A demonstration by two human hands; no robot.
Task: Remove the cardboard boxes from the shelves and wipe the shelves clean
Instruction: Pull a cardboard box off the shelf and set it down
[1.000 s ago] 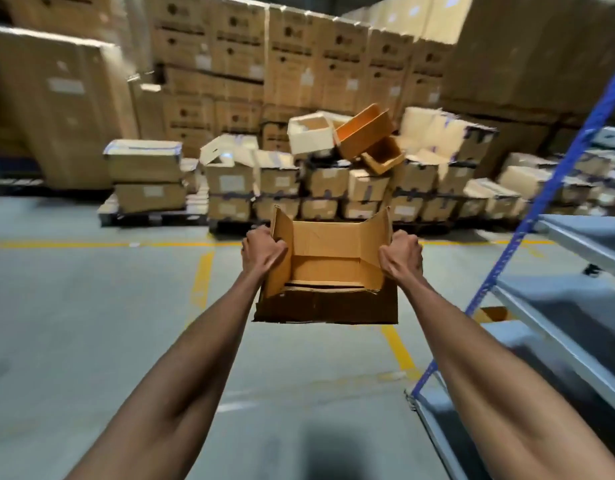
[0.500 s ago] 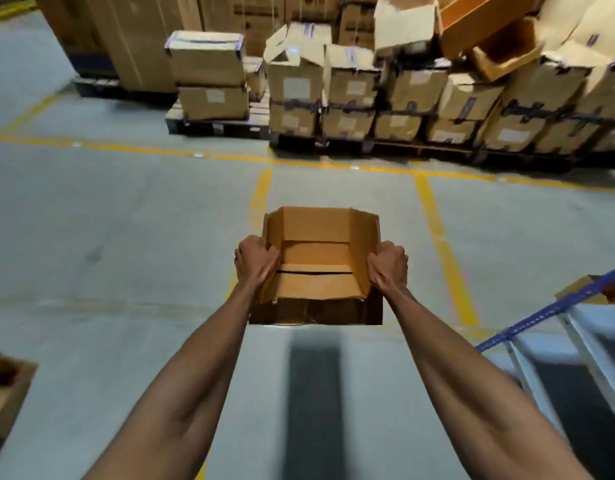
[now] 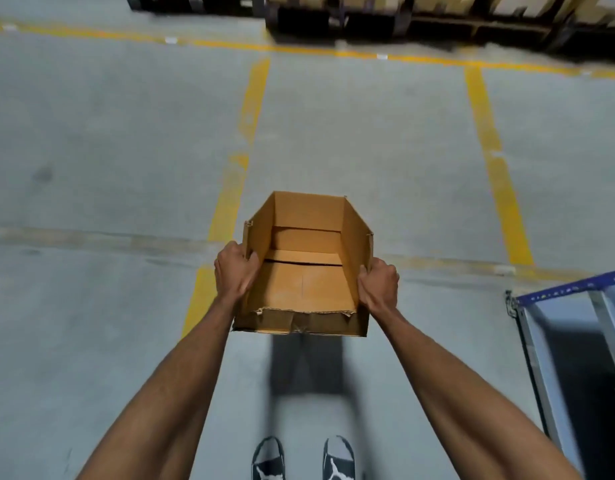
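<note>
Left hand (image 3: pixel 235 271) grips the left wall of the cardboard box (image 3: pixel 306 271), thumb hooked over the rim. Right hand (image 3: pixel 378 285) grips the right wall the same way. Box open at the top, near edge torn, held out at arm's length above the concrete floor (image 3: pixel 91 168). Yellow floor lines (image 3: pixel 496 168) beneath. Shoes (image 3: pixel 268 459) below. Shelf rack (image 3: pixel 572 341) with blue beam at right, well apart from the box.

floor (image 3: pixel 91 150): grey concrete | yellow lines (image 3: pixel 496 168): painted lanes | pallets (image 3: pixel 420 22): far edge | shoes (image 3: pixel 339 459): bottom centre
</note>
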